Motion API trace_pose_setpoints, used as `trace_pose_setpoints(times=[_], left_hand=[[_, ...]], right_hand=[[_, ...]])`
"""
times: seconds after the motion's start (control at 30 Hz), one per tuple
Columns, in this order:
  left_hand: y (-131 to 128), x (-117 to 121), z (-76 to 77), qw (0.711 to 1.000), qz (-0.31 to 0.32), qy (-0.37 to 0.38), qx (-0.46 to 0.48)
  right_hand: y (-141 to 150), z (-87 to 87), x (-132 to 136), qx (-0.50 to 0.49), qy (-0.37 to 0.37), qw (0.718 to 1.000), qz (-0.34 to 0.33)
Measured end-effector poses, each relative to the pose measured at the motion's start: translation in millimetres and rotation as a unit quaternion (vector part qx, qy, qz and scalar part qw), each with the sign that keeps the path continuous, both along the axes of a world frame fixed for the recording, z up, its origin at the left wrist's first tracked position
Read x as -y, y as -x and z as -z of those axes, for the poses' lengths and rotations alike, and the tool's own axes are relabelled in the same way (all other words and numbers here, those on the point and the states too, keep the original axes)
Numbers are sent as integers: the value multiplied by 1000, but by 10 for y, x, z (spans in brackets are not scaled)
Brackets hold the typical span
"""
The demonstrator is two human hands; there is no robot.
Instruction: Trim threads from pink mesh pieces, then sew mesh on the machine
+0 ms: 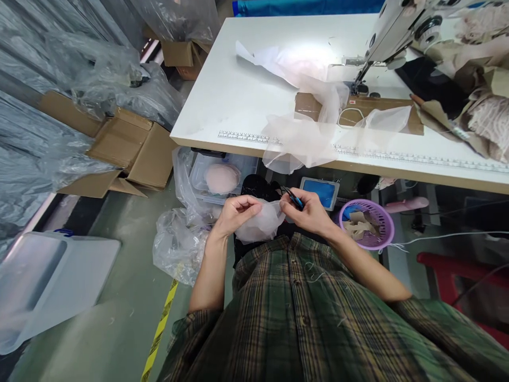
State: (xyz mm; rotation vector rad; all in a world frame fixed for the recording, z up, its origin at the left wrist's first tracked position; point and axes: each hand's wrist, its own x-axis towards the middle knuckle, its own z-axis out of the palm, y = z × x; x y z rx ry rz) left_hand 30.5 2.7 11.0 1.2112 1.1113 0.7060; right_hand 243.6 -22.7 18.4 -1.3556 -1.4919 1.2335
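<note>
Left hand (235,213) tight on sheer fabric (260,223), right hand (309,213) on its edge and half-hidden blue snips (294,199).

On the desk (207,90), a sewing machine (384,40) stands toward the right, a fabric heap (491,116) lies at the right end, and cloth (302,138) hangs over the near edge. Below that edge, left to right, are a storage box (198,171) holding a pad (221,178), a tray (321,193) and a basket (385,218) containing scraps (359,227). Before the desk, a fabric piece (258,225) is between the left grip (240,212) and the right grip (304,209), which also holds snips (293,198). Left of the desk, a carton (151,159) lies on the floor (131,286).
</note>
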Motion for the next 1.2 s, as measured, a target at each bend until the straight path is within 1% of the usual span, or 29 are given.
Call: trace_pose_setpoints(times=[0.1, 0.2, 0.27, 0.3, 0.33, 0.37, 0.4, 0.43, 0.47, 0.53, 0.57, 0.67, 0.7, 0.77, 0.83, 0.87, 0.9, 0.93, 1.0, 1.07, 1.1, 1.13, 1.2], left_hand=[[4, 58, -23, 999, 9, -39, -15], [7, 88, 17, 995, 28, -77, -49], [2, 103, 58, 994, 34, -83, -60], [-1, 118, 72, 994, 34, -82, -60], [-3, 144, 78, 995, 32, -79, -59], [-2, 183, 75, 995, 34, -76, -59], [1, 237, 62, 994, 43, -74, -61], [7, 305, 42, 994, 58, -73, -65], [13, 384, 16, 992, 78, -73, -70], [26, 555, -34, 988, 116, -74, -77], [32, 635, -52, 987, 122, -75, -76], [68, 794, -58, 986, 147, -59, -44], [88, 815, -47, 984, 166, -55, -39], [142, 818, -11, 975, 208, -59, -47], [209, 784, 43, 971, 227, -59, -50], [244, 756, 80, 974, 221, -45, -36], [280, 718, 128, 979, 200, -21, -12], [313, 670, 188, 986, 164, 8, 11], [367, 536, 351, 996, 65, 63, 26], [400, 361, 551, 996, -36, 76, -27], [408, 269, 654, 992, -77, 60, -76], [413, 183, 749, 986, -102, 37, -130], [418, 52, 895, 968, -111, -5, -226]], right_hand=[[99, -8, 53, 0, -9, 998, 56], [203, 50, 83, -6, 4, 992, 126], [228, 102, 107, -14, 24, 985, 168], [215, 121, 129, -19, 35, 983, 179], [184, 131, 162, -26, 44, 984, 172], [136, 129, 205, -32, 54, 988, 142], [76, 115, 257, -39, 65, 993, 89], [9, 91, 314, -48, 81, 995, 22], [-58, 59, 370, -58, 102, 992, -51], [-165, -16, 462, -76, 156, 968, -180], [-199, -52, 491, -82, 179, 955, -224], [-240, -133, 506, -89, 226, 919, -310], [-248, -145, 493, -95, 234, 911, -326], [-271, -132, 452, -120, 246, 902, -334], [-294, -48, 401, -149, 249, 907, -306], [-295, 28, 373, -159, 249, 915, -275], [-282, 125, 343, -164, 247, 926, -236], [-254, 240, 311, -162, 242, 938, -189], [-150, 504, 248, -136, 228, 960, -92], [-10, 761, 191, -90, 222, 971, -21], [58, 870, 169, -68, 223, 973, 6], [118, 962, 155, -52, 224, 973, 25], [200, 1089, 152, -29, 225, 973, 49]])
